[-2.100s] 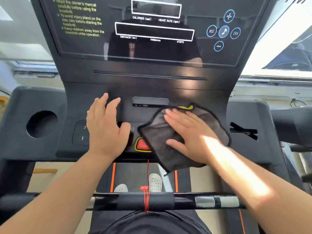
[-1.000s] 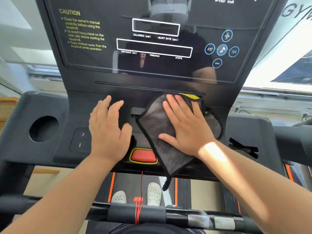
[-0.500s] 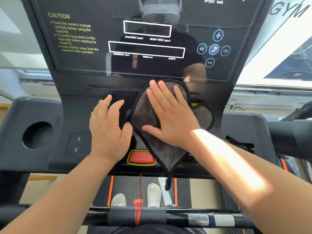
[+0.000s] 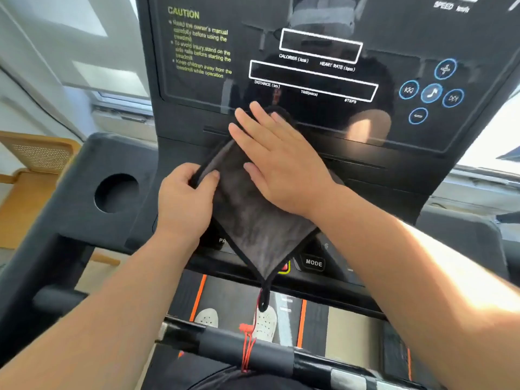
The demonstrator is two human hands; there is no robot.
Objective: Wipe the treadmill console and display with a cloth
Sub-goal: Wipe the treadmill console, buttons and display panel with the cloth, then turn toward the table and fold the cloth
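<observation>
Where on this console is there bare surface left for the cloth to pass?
Free: the display between the caution text and the music buttons; the ledge around the cup hole. Crowded: the centre, where the left hand pinches the cloth and the right hand presses it flat.

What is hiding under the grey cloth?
The cloth covers the console's middle buttons. Peeking out are a red and yellow button and the MODE button beside it. Whatever else lies underneath is hidden.
</observation>
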